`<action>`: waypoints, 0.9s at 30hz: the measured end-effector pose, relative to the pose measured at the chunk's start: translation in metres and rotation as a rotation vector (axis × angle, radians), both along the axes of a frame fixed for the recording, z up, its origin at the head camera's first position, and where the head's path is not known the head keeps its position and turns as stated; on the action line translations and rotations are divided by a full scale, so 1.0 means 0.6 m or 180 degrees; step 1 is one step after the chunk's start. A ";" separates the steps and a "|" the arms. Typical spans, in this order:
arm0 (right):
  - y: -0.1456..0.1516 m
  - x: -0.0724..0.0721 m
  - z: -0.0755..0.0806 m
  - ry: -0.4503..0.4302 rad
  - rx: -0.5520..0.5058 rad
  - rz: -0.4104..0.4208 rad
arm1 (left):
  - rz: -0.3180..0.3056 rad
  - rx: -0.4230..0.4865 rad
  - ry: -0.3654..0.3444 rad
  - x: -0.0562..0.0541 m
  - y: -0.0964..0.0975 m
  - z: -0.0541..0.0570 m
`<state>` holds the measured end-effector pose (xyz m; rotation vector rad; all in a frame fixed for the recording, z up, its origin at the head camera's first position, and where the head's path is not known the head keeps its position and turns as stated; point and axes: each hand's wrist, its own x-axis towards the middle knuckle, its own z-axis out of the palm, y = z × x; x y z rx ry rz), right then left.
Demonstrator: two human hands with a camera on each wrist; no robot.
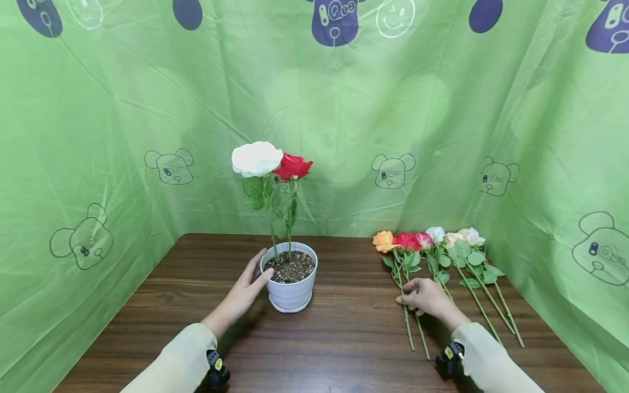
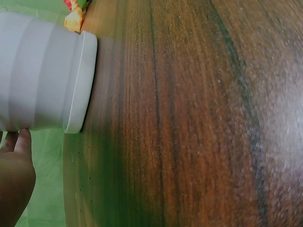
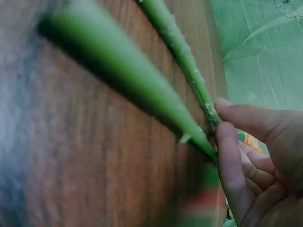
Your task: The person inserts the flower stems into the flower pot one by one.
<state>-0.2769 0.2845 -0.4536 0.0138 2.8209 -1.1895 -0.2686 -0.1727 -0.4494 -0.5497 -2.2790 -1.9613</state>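
On a dark wooden worktop [image 1: 344, 327], a person's right hand [image 1: 426, 299] is at the right, pinching a thorny green stem [image 1: 409, 330] between thumb and fingertip. The stem lies lengthwise from far to near, its cut end towards the viewer and slightly right, so it crosses the grip rather than pointing along the hand. Its bloom lies beyond the hand, at the far end; whether that is the orange rose [image 1: 384, 241] or the red bloom [image 1: 407, 240] beside it is hard to tell. A second stem [image 1: 421, 330] runs just right of it.

Well to the left, at roughly the same depth, stands an upright white pot [image 1: 292, 295]. The left hand [image 1: 244, 286] is nearer to it, thumb and fingers extended against its left side, not clenched.
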 end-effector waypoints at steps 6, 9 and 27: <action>0.001 -0.007 -0.003 -0.0041 -0.0063 -0.0028 | 0.0012 0.0008 -0.0005 0.000 0.000 0.001; 0.001 -0.008 -0.002 -0.0108 -0.0107 -0.0041 | 0.0008 0.0007 -0.0012 0.001 0.000 0.002; -0.004 -0.017 0.002 -0.0233 -0.0021 -0.0037 | 0.0021 -0.0006 -0.0014 0.000 0.000 0.000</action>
